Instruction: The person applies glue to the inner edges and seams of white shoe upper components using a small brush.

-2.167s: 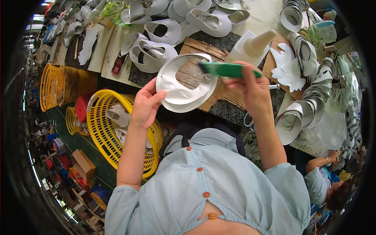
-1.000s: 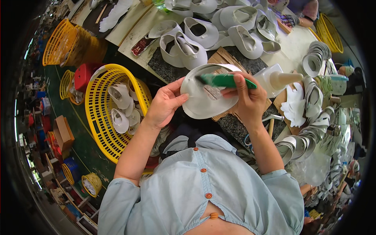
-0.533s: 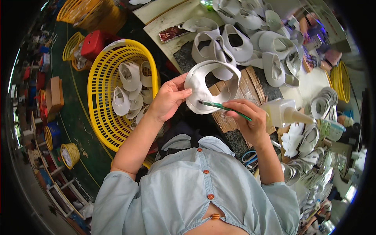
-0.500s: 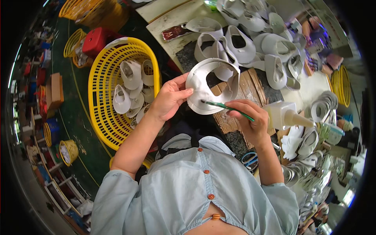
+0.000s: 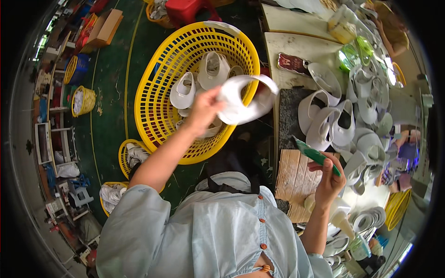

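Observation:
My left hand [image 5: 204, 111] is closed on the edge of a white shoe upper [image 5: 238, 109], which is smeared by motion over the right rim of a large yellow basket [image 5: 141, 111]. Inside that basket lie several more white shoe uppers [image 5: 182, 91]. My right hand [image 5: 330, 178] is closed round a slim green brush [image 5: 320, 157], held up over the worktable with its dark tip pointing up and left. Beneath the brush lies a worn wooden board [image 5: 292, 178]. Past it, white shoe uppers [image 5: 320, 129] are crowded together on the table.
A white plastic bottle [image 5: 340, 211] stands below my right hand, near stacked white rings [image 5: 369, 217]. A red stool [image 5: 187, 11] is beyond the basket. Smaller yellow baskets [image 5: 132, 157] stand on the green floor at left. Another person [image 5: 391, 30] is at the far right.
My left hand has carried the shoe upper away from the brush, to the basket's rim. My right hand has stayed over the table with the brush. The view has turned left.

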The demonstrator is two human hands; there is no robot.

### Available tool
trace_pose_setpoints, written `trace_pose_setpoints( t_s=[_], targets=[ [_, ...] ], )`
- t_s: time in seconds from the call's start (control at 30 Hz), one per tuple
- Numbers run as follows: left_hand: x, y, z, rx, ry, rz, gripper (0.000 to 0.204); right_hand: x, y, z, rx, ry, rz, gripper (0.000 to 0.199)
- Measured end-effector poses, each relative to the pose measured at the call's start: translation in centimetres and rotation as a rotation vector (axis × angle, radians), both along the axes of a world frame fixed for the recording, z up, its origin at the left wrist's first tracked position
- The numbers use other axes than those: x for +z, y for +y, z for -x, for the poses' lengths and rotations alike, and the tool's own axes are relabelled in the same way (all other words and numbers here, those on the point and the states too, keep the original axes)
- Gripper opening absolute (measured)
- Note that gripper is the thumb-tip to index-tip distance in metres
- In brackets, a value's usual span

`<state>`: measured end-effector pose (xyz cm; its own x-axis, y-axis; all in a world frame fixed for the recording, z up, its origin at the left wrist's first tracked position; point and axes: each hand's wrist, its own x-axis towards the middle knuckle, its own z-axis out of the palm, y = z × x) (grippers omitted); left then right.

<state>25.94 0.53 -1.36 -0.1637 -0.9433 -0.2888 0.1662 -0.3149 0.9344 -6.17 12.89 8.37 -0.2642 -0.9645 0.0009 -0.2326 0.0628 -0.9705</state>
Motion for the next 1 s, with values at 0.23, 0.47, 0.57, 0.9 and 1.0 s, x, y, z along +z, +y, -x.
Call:
trace_pose_setpoints(
  t_s=[0.23,0.47,0.57,0.9,1.0],
  targets=[
    [-1.8,-4.9,-12.3,0.340,-0.641,0.271,0.029,-2.2,-1.9,0.0,-0.042,0.039,-0.093,0.031],
    [-8.3,-0.9,-14.7,0.135,-0.856,0.196,0.022,-2.9,-2.6,0.1,-0.091,-0.008,-0.187,0.034],
    [-9.1,0.7,-12.1,-0.034,-0.902,0.352,0.022,-3.0,-2.6,0.0,-0.097,-0.026,-0.213,0.035],
    [-17.7,3.2,-8.4,-0.353,-1.082,0.633,0.021,-3.3,-1.9,-0.9,-0.119,-0.045,-0.279,0.033],
    [-22.7,6.4,-9.8,-0.522,-1.072,0.606,0.025,-3.1,-1.4,-1.2,-0.130,-0.011,-0.296,0.033]
  ],
)
